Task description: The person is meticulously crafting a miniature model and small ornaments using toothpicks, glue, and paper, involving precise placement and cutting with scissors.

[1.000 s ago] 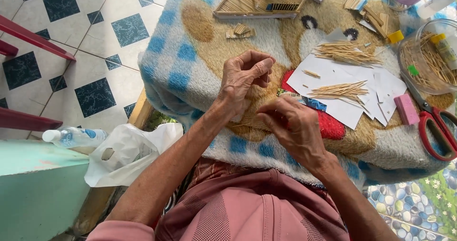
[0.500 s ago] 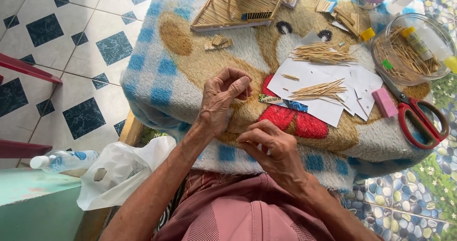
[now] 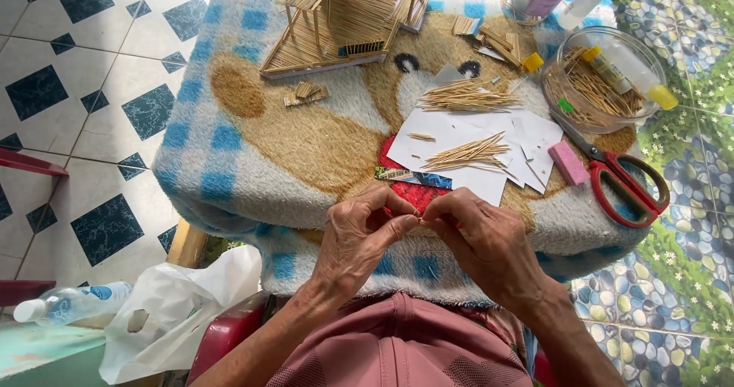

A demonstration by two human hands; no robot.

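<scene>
A: Where are the hands relative to the white paper sheets (image 3: pixel 466 174)?

B: Both lie just below them, at the near edge of the blanket-covered surface (image 3: pixel 252 150). The left hand (image 3: pixel 359 242) and right hand (image 3: pixel 482 238) meet fingertip to fingertip, fingers pinched together on something too small to make out.

A: And on the sheets?

B: Loose bundles of thin wooden sticks (image 3: pixel 466 154). A pink eraser (image 3: pixel 568 162) and red-handled scissors (image 3: pixel 623 180) lie just right of the sheets; a clear bowl (image 3: pixel 569 54) holding sticks and a glue bottle (image 3: pixel 638 73) stands above and to the right.

A: Above left of the sheets?

B: A small stick-built house model (image 3: pixel 336 20).
</scene>
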